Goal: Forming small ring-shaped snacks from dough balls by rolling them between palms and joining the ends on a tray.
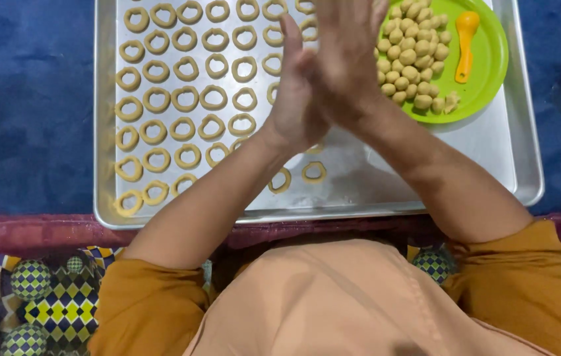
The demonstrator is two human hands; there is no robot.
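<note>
One camera, worn on the person's head, looked almost straight down from close above, so the orange-sleeved arms rose from the bottom edge toward the frame's centre. It faced forward over a metal baking tray (105, 132) filling the upper half, whose top ran past the upper edge. No second view shared the scene.

Baking tray (105, 118) looks like brushed metal, dull shine. Green plate (491, 59) and orange scoop (466, 39) are glossy plastic. Dough rings (156, 100) matt, smooth. Blue cloth (26, 99) upper left looks fuzzy.
</note>
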